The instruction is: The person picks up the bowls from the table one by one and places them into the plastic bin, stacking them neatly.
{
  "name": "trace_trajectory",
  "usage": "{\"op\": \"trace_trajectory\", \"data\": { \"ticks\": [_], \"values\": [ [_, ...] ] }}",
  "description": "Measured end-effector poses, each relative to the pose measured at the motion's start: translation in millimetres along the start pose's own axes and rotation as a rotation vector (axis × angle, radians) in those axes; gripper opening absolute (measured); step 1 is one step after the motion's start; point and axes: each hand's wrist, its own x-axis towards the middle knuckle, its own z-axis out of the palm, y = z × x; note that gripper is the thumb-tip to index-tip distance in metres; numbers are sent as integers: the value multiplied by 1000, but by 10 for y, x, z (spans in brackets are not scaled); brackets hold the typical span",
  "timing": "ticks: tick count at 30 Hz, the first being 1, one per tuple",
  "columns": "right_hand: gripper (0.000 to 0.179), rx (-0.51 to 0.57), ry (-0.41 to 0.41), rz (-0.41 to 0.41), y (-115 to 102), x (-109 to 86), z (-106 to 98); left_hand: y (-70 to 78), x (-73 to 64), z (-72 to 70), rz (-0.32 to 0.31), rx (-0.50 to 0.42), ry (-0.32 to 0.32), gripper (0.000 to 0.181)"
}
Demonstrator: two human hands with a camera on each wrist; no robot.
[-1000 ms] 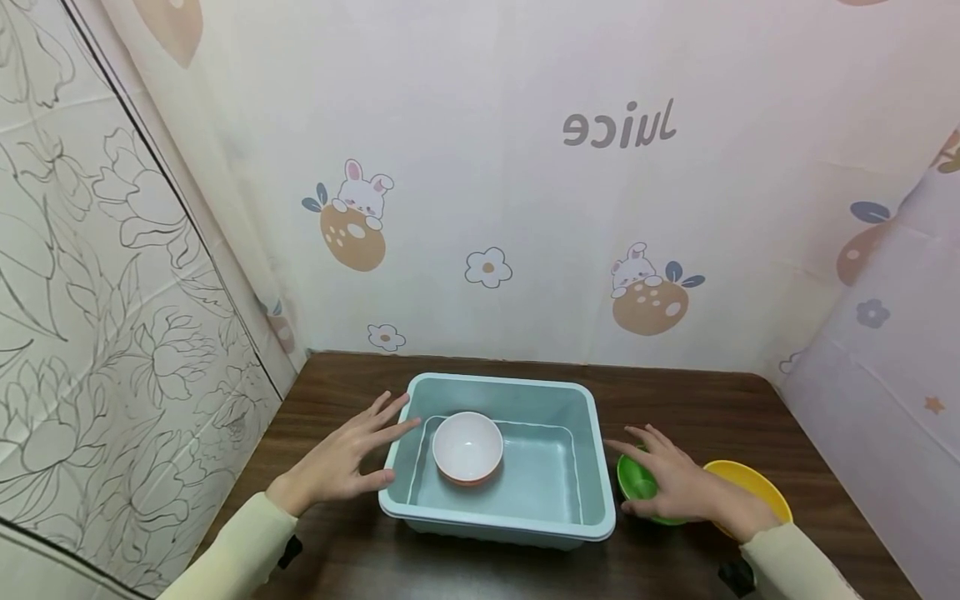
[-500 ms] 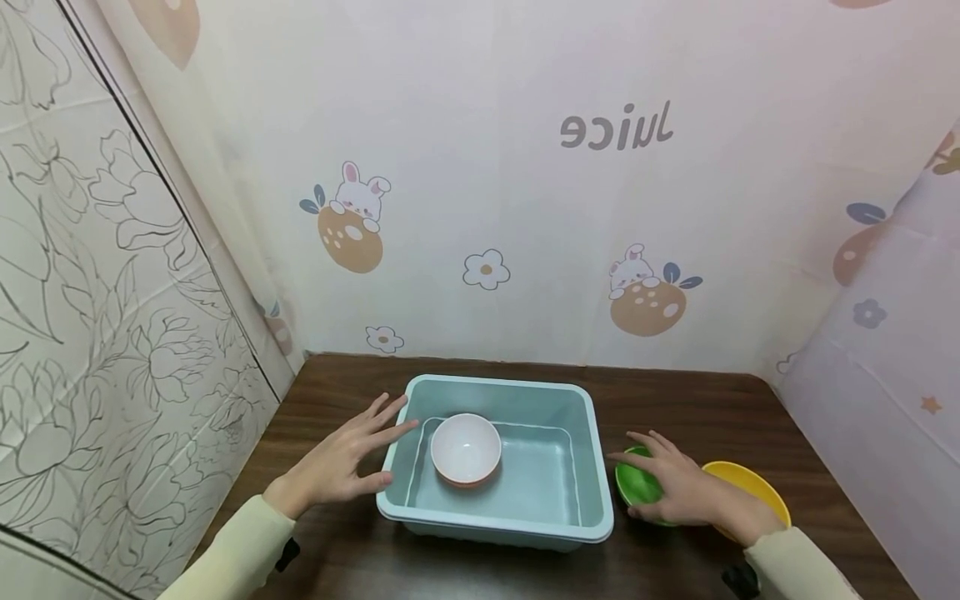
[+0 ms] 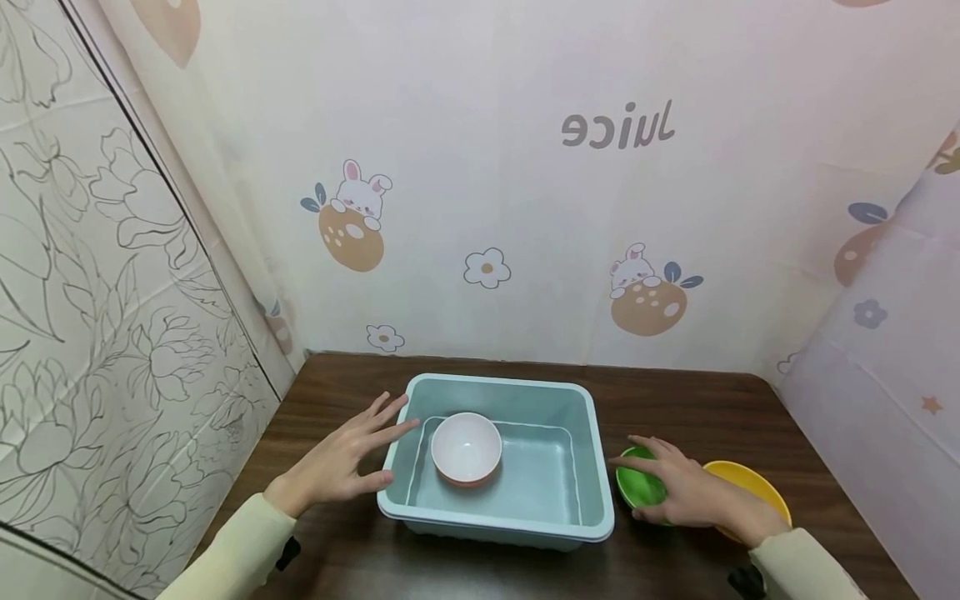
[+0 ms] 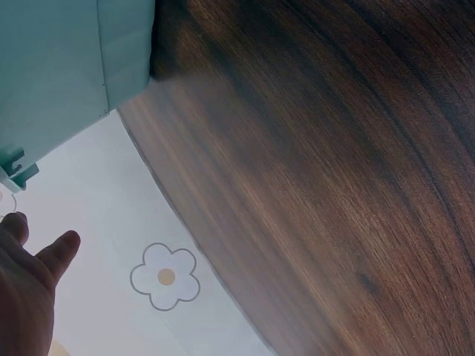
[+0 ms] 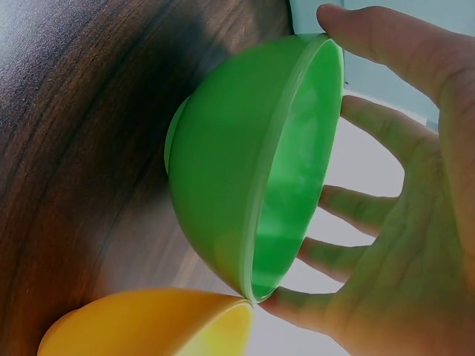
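My right hand (image 3: pixel 678 483) spreads over the green bowl (image 3: pixel 636 487), fairly straight fingers around its opening. In the right wrist view the thumb is at one side of the green bowl's rim (image 5: pixel 278 148), and the other fingertips reach the rim's far edge, partly hidden behind it. My left hand (image 3: pixel 348 458) hovers with fingers apart by the left rim of the pale blue-green basin (image 3: pixel 510 525), holding nothing. Inside the basin, left of its middle, stands a bowl (image 3: pixel 467 448), white within and orange outside.
A yellow bowl (image 3: pixel 753 483) stands right of the green one, partly hidden by my right forearm, and overlaps its rim in the right wrist view. The dark wooden table (image 3: pixel 675 392) ends at a patterned curtain (image 3: pixel 487 208) behind and cloth on both sides.
My right hand has shifted slightly right and toward me over the green bowl, uncovering more of its inside. The left hand, basin and white bowl have stayed put.
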Motion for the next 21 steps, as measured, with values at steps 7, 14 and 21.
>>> {"op": "trace_trajectory", "data": {
  "ticks": [7,14,21],
  "values": [
    [69,3,-16,18,-3,0,0,12,3,-15,-8,10,-12,77],
    [71,-5,-35,22,-16,-2,10,-2,-3,-15,-9,10,-14,75],
    [74,-16,-55,24,-38,1,3,-13,-2,-9,-13,8,-18,73]
  ]
}}
